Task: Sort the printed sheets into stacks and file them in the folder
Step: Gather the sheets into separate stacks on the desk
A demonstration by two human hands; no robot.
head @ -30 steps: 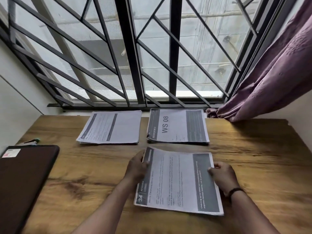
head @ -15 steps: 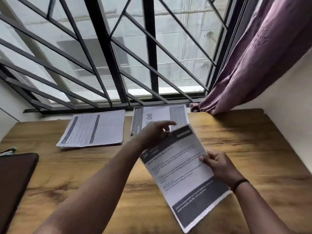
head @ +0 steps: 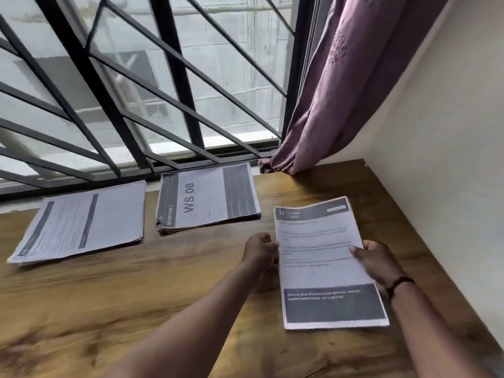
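Note:
A thin bundle of printed sheets (head: 324, 257), numbered 34 at its top left, lies upright on the right side of the wooden table (head: 136, 290). My right hand (head: 376, 260) grips its right edge, thumb on top. My left hand (head: 260, 251) is curled against its left edge. Two stacks lie by the window: a "WS 08" stack (head: 207, 199) in the middle and a text-page stack (head: 81, 219) to the left. The folder is out of view.
A barred window (head: 152, 85) runs behind the table. A purple curtain (head: 341, 85) hangs at the right, its end resting on the table's back corner. A white wall (head: 447, 159) borders the table's right edge.
The bundle was turned from sideways to upright and carried from the table's middle to the right side. My view swung right, so the dark folder at the left left the frame.

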